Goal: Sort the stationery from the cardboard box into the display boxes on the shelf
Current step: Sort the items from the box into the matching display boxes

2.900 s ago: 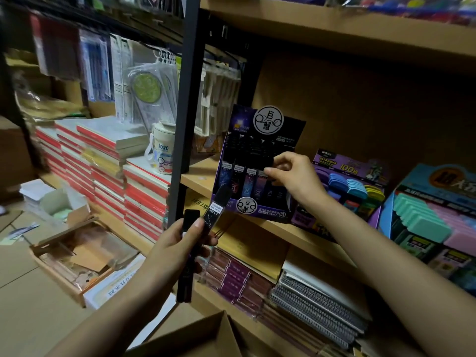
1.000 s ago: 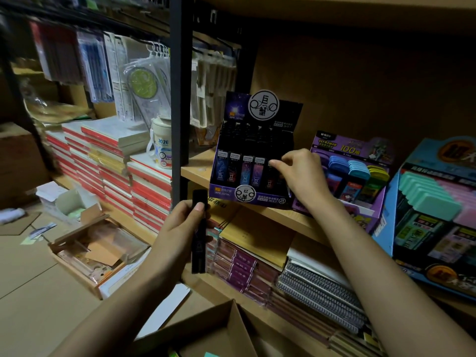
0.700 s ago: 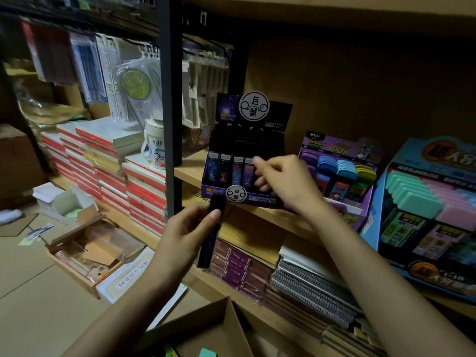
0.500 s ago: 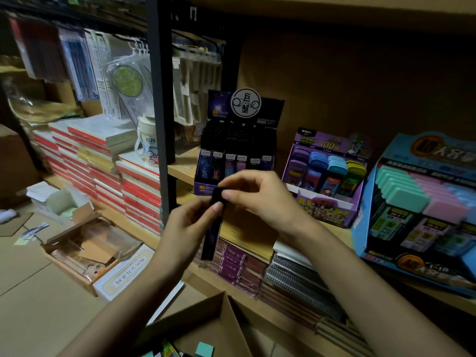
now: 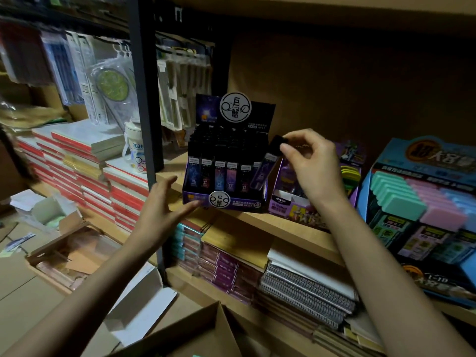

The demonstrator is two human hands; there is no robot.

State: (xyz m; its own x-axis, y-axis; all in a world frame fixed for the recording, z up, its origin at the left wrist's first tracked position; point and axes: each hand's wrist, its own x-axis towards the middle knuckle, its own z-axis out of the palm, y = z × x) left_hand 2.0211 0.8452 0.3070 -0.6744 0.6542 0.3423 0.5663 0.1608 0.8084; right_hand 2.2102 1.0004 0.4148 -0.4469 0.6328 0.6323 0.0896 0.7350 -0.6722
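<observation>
A wooden shelf (image 5: 283, 224) runs across a dim stockroom, with a brown back panel behind it and a black upright post (image 5: 144, 99) at its left end. Beyond the post, to the left of the left hand (image 5: 159, 210), stand stacks of red-edged books (image 5: 85, 163), a white cup (image 5: 134, 150) and hanging clear packets (image 5: 108, 86). Below that hand, on the floor (image 5: 23, 292), lies a shallow open tray of card (image 5: 64, 256). Nearest the camera, under both forearms, is the open cardboard box (image 5: 195, 331). On the lower shelf beneath the right hand (image 5: 311, 171) lie spiral notebooks (image 5: 304, 292).

The dark display box (image 5: 244, 202) stands on the shelf between the two hands, its rows filled with slim upright cases. Behind the right hand sits a purple display box (image 5: 296, 207), and further to its right a blue eraser box (image 5: 432, 155).

The left hand is spread, fingers straight and apart, holding nothing. Its fingertips reach the lower left corner of the dark display box; whether they touch it I cannot tell.

The right hand pinches the black cap of a slim case (image 5: 265, 166) between thumb and forefinger, the other fingers loosely curled. The case hangs tilted below and to the left of that hand, its lower end at the right end of the front row in the dark display box.
</observation>
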